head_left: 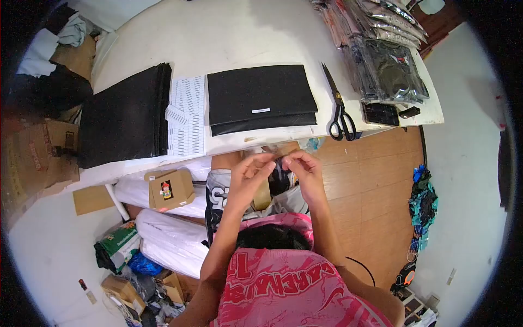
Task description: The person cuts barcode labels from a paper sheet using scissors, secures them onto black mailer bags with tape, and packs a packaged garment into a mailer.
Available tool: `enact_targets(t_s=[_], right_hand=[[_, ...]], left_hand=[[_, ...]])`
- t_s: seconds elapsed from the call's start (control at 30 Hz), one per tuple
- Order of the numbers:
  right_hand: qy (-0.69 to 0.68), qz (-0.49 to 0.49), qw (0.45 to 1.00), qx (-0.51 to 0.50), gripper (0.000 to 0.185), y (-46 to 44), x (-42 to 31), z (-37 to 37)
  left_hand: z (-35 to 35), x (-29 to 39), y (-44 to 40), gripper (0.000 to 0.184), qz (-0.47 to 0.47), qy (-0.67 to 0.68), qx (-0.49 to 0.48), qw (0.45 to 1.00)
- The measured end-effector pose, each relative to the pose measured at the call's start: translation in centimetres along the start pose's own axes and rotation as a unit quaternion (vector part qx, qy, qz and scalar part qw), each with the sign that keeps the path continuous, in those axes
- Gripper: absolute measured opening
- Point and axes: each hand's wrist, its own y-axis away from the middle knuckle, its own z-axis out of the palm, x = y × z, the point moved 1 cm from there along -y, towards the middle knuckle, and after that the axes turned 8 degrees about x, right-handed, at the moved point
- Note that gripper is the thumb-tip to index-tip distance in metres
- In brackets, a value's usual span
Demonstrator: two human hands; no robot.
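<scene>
- Head view: the left hand [251, 170] and the right hand [306, 168] met just past the table's near edge, over the person's lap, with their fingertips close to each other.
- The left hand had its thumb and forefinger drawn toward each other; whether anything small was pinched there could not be told.
- The right hand had its fingers curled and its thumb near the forefinger; its grip, too, was too small to make out.
- Beyond the hands, on the white table [239, 32], lay the black folded piece [259, 90], the large thing nearest them. It was dark, smooth and roughly rectangular, wider than deep, lying flat, with a lower strip showing beneath its front fold.
- A small white label [261, 110] sat on it near that fold, its print too tiny to read.
- To its left were printed label sheets [190, 131], white with rows of short dark marks, and a loose small piece lay askew on top.
- Further left stood the black stack [122, 120], several layers thick at its right edge.
- To the right of the folded piece lay black-handled scissors [339, 106], blades pointing away from the person.
- Beyond the scissors were clear-bagged garments [392, 71], with a dark phone-like slab [381, 114] in front of them.
</scene>
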Motion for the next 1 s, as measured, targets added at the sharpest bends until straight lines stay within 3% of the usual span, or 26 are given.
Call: enact_targets(t_s=[0.13,0.2,0.23,0.3,0.4,0.5,0.57,0.63,0.7,0.77,0.8,0.87,0.93,1.0], right_hand=[[0.015,-0.018,1.000,0.008,0.008,-0.3,-1.4,1.1],[0.032,-0.026,0.999,0.009,0.008,-0.7,-1.5,1.3],[0.039,-0.026,0.999,0.006,0.010,-1.0,-1.1,1.2],[0.049,-0.028,0.998,-0.001,0.012,-1.7,-1.3,1.0],[0.145,0.000,0.989,0.000,0.017,-2.7,-1.7,0.8],[0.182,0.003,0.983,-0.027,0.030,-3.5,-1.8,0.8],[0.262,-0.029,0.964,0.021,0.040,-3.7,-3.1,1.2],[0.211,-0.038,0.976,-0.019,0.042,-4.3,-3.6,1.2],[0.160,-0.044,0.985,-0.055,0.045,-4.8,-4.1,1.6],[0.195,-0.056,0.965,-0.165,0.035,-5.3,-4.6,2.2],[0.220,-0.058,0.957,-0.179,0.022,-5.7,-4.6,2.4],[0.251,-0.041,0.952,-0.171,0.017,-6.3,-5.4,2.7],[0.280,-0.022,0.944,-0.170,0.012,-6.9,-6.1,3.2],[0.308,-0.063,0.933,-0.174,0.011,-7.6,-6.4,3.2]], left_hand=[[-0.3,-0.6,0.1,0.015,0.003,0.004,0.002,1.000],[-0.1,-0.2,0.1,0.010,0.123,-0.098,0.050,0.986],[-0.1,0.1,0.2,0.010,0.124,-0.097,0.053,0.986],[0.1,0.7,0.2,0.007,0.170,-0.218,0.069,0.958],[0.3,0.4,0.0,0.008,0.207,-0.240,0.076,0.945],[-0.1,0.1,-0.1,0.007,0.169,-0.203,0.090,0.960],[-0.7,-0.3,-0.4,0.008,0.152,-0.159,0.088,0.972],[-1.1,0.0,-0.5,0.009,0.132,-0.117,0.088,0.980],[-1.2,0.2,-0.4,0.010,0.047,-0.048,0.045,0.997],[-1.3,0.1,-0.6,0.011,0.022,-0.049,0.029,0.998],[-1.2,0.0,-0.7,0.011,0.014,-0.029,0.023,0.999],[-1.0,0.1,-1.1,0.012,0.003,-0.008,0.020,1.000],[-0.8,0.4,-1.5,0.012,0.035,-0.069,0.034,0.996],[-0.4,0.5,-2.2,0.013,0.032,-0.063,0.056,0.996]])
